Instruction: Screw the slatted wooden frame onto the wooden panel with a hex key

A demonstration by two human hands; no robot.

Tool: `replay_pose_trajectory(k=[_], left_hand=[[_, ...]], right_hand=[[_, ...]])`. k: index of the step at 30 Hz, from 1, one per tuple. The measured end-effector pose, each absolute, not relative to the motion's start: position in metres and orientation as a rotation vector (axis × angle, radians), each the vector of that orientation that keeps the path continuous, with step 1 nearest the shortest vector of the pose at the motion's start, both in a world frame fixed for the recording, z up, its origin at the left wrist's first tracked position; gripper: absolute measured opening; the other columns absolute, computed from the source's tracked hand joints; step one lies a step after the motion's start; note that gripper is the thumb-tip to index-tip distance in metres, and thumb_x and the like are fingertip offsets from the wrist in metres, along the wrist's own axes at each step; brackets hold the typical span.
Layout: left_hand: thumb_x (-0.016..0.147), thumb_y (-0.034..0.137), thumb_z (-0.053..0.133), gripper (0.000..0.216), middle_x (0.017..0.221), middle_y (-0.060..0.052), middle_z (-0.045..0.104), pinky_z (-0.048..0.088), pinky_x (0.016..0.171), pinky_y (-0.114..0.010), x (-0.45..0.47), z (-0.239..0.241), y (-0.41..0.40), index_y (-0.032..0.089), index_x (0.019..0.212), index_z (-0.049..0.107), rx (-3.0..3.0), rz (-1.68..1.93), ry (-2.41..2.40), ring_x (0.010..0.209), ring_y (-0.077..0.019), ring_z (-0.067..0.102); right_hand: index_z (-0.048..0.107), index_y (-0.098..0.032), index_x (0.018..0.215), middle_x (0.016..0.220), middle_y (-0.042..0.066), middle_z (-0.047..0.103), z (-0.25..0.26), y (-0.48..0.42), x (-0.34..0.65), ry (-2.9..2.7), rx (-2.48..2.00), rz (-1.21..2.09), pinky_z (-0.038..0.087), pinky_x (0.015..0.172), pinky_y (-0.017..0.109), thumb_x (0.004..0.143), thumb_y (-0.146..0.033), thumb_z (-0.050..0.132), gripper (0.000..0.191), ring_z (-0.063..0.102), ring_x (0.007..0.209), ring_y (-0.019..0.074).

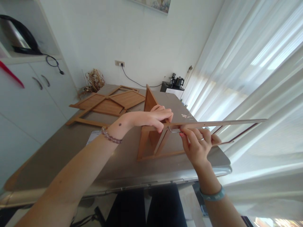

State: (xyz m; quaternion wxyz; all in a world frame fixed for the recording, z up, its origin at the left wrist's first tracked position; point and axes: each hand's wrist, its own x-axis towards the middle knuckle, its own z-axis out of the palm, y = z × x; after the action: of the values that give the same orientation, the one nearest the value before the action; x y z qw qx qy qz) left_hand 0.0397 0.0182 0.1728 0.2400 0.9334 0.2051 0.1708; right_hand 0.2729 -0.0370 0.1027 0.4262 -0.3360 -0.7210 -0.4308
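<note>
A wooden frame stands on edge on the table, joined or held against an upright wooden panel at its left end. My left hand is closed over the corner where they meet, thumb on the near side and fingers over the far side. My right hand is just below the frame's upper rail. Its thumb and fingers pinch a thin, bent metal rod that looks like an Allen key, whose short end meets the rail near the corner. The tip itself is hidden.
More wooden frames and panels lie stacked at the table's left rear. A white paper sheet is partly under my left forearm. Dried plants sit at the far left corner. White curtains hang along the right side.
</note>
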Motion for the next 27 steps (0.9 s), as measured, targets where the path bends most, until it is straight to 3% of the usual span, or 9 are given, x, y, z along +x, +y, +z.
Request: replay_pose_trajectory(k=[7, 14, 20, 25, 27], left_hand=[[0.069, 0.031, 0.055, 0.027, 0.096, -0.001, 0.043, 0.026, 0.089, -0.036, 0.039, 0.174, 0.022, 0.023, 0.091, 0.041, 2.535, 0.419, 0.538, 0.094, -0.0235, 0.034], [0.068, 0.033, 0.052, 0.03, 0.101, -0.002, 0.044, 0.027, 0.091, -0.038, 0.036, 0.159, 0.034, 0.025, 0.093, 0.038, 2.613, 0.504, 0.403, 0.095, -0.0246, 0.035], [0.069, 0.027, 0.05, 0.026, 0.097, -0.001, 0.042, 0.028, 0.091, -0.036, 0.038, 0.158, 0.032, 0.023, 0.091, 0.037, 2.627, 0.552, 0.401, 0.093, -0.0233, 0.035], [0.071, 0.02, 0.049, 0.021, 0.096, -0.002, 0.043, 0.031, 0.09, -0.038, 0.038, 0.156, 0.032, 0.024, 0.089, 0.039, 2.641, 0.582, 0.461, 0.093, -0.0241, 0.037], [0.072, 0.02, 0.049, 0.021, 0.096, -0.002, 0.044, 0.031, 0.091, -0.039, 0.038, 0.154, 0.034, 0.024, 0.089, 0.038, 2.639, 0.576, 0.442, 0.094, -0.0249, 0.037]], right_hand=[[0.058, -0.022, 0.079, 0.063, -0.005, 0.064, 0.084, -0.053, 0.252, -1.874, -1.011, -0.927, 0.023, 0.073, 0.037, 0.098, -0.026, 0.054, 0.02, 0.05, 0.064, 0.015], [0.045, -0.021, 0.062, 0.054, -0.005, 0.054, 0.085, -0.065, 0.215, -1.882, -0.989, -0.795, 0.025, 0.071, 0.036, 0.096, -0.028, 0.057, 0.037, 0.048, 0.061, 0.0146], [0.055, -0.021, 0.067, 0.055, -0.006, 0.058, 0.102, -0.063, 0.211, -1.917, -0.899, -0.843, 0.024, 0.07, 0.034, 0.095, -0.034, 0.061, 0.032, 0.048, 0.061, 0.0134], [0.049, -0.02, 0.053, 0.048, -0.007, 0.053, 0.124, -0.064, 0.222, -1.877, -1.005, -0.698, 0.023, 0.069, 0.034, 0.096, -0.042, 0.059, 0.049, 0.043, 0.05, 0.0099], [0.052, -0.02, 0.056, 0.049, -0.007, 0.054, 0.132, -0.065, 0.225, -1.871, -1.049, -0.679, 0.025, 0.069, 0.033, 0.095, -0.048, 0.059, 0.048, 0.043, 0.049, 0.0096]])
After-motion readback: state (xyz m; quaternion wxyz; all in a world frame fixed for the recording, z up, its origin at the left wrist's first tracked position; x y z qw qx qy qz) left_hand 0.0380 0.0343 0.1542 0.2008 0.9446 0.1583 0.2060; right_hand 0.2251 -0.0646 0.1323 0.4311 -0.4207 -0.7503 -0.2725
